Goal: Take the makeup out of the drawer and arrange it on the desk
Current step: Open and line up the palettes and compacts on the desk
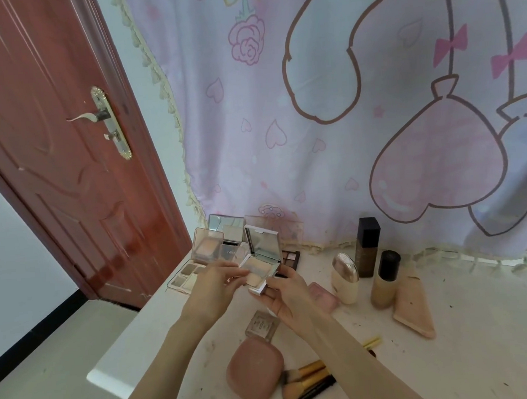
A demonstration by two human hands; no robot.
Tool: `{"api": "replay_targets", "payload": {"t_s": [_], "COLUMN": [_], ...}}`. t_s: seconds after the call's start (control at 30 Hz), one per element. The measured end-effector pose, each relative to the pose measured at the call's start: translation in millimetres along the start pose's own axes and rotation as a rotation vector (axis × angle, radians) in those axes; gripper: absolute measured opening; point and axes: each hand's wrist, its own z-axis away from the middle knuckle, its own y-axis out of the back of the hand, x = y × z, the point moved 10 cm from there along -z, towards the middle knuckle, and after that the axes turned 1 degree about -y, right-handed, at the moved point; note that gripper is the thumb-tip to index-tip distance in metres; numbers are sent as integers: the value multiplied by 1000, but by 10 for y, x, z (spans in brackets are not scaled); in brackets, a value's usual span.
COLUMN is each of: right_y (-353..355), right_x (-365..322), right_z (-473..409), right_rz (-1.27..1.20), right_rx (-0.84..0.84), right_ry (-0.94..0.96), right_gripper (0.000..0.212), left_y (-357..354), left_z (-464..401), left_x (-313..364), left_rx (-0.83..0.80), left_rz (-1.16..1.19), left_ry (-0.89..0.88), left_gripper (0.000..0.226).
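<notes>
White and silver, the small square powder compact point(261, 265) is held up in the air over the white desk point(479, 325), with its mirror lid standing open. Both hands hold it, likely so the person can look inside or set the lid before finding it a spot. It is just in front of the other open makeup cases at the back.

Those open cases, like the clear-lidded pale palette point(195, 259), lean near the pink cartoon curtain point(342, 102), so I think the flat ones are being lined up there. Tall things stand together on the right: the dark square bottle point(367, 247), the beige bottle with a black cap point(384, 281) and the cream and gold pod-shaped case point(345, 279).

The left hand point(216, 284) reaches in from the left and its fingertips pinch the near left edge of the compact. The right hand point(285, 293) is under it, palm turned up, fingers curled round the bottom right corner. Both arms stretch forward over the round pink pouch point(254, 368) and the gold-handled brushes point(307, 378)
</notes>
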Motion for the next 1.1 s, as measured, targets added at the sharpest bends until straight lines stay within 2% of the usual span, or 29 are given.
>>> {"api": "replay_targets", "payload": {"t_s": [0.17, 0.3, 0.37, 0.5, 0.6, 0.73, 0.87, 0.97, 1.1], "right_y": [-6, 18, 23, 21, 81, 143, -47, -11, 74], "right_x": [10, 19, 38, 48, -117, -554, -685, -667, -653], "right_z": [44, 48, 33, 12, -16, -71, -143, -198, -229], "right_rz": [-14, 1, 16, 60, 283, 719, 1209, 1289, 1285], "right_rx": [-3, -9, -18, -51, -6, 173, 170, 185, 216], "right_ry": [2, -4, -14, -20, 57, 315, 473, 464, 443], "right_gripper": [39, 37, 37, 29, 18, 13, 23, 18, 17], "left_y": [-57, -151, -127, -68, -25, -60, -102, -169, -315], "left_z": [50, 179, 215, 234, 263, 319, 342, 354, 360], "left_x": [74, 19, 28, 103, 51, -31, -67, -174, -285], "left_rx": [-21, -79, -40, 41, 80, 85, 126, 131, 94], "left_rz": [-23, 14, 30, 60, 105, 137, 81, -60, -95], "left_ry": [-20, 23, 36, 11, 29, 49, 50, 140, 176], "left_gripper": [23, 40, 46, 39, 35, 37, 46, 56, 68]}}
